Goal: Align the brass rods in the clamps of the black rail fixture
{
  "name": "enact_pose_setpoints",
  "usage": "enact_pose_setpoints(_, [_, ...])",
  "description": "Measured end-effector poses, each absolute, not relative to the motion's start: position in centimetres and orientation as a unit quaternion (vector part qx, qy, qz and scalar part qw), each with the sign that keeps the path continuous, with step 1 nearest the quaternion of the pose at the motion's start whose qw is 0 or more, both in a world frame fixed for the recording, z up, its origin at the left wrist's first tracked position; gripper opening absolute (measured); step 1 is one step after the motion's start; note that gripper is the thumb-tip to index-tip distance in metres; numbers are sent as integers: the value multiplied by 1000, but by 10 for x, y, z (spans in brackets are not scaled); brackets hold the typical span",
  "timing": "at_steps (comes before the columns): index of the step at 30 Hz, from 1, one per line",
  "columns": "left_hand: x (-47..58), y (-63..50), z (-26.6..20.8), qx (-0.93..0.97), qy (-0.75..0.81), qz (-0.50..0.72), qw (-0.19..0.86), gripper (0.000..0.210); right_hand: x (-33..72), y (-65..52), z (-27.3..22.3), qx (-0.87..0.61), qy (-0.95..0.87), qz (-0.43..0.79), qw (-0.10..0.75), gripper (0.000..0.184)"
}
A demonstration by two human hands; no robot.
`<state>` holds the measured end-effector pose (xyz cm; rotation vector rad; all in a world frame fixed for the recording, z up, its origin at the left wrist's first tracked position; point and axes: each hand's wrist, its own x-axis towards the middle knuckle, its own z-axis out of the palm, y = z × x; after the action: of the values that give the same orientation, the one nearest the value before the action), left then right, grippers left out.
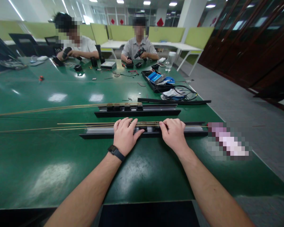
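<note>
A long black-edged channel [101, 136] with a light inner face lies crosswise on the green table before me. Thin brass-coloured rods [71, 128] run along it and stick out past its left end. My left hand [125, 134] rests over the channel's middle, fingers across the rods and thumb held apart. To its right, my right hand [174, 134] has its thumb and curled fingers pinched at the rods; its fingertips are partly hidden. Small dark blocks [143, 129] sit in the channel between my hands. My left wrist wears a black band.
Behind lies a second channel [137, 113] with dark blocks and long rods. Further back are a black strip [175, 101], coiled cables and gloves [174, 93], and a black tray [148, 78] with blue items. Two people sit across the table, holding dark tools. A blurred patch [227, 138] covers something at right.
</note>
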<state>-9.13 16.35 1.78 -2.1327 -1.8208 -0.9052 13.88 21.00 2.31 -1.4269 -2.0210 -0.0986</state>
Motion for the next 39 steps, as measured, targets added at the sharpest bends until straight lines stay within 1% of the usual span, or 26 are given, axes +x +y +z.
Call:
enact_pose_setpoints(12, [-91,163,18,-720,-618,-304,90,48,140,207,27,-546,-772,-31,323,32])
enact_pose_setpoints(28, [-91,163,18,-719,-619,-302,93,49,139,210,23,-544,-773,-38,324,31])
enact_pose_setpoints(35, [-91,163,19,-718,-621,-301,88,48,142,210,24,-547,-774,-31,318,34])
enact_pose_setpoints(39, [-91,163,19,-719,-620,-304,87,48,143,209,27,-550,-767,-27,328,36])
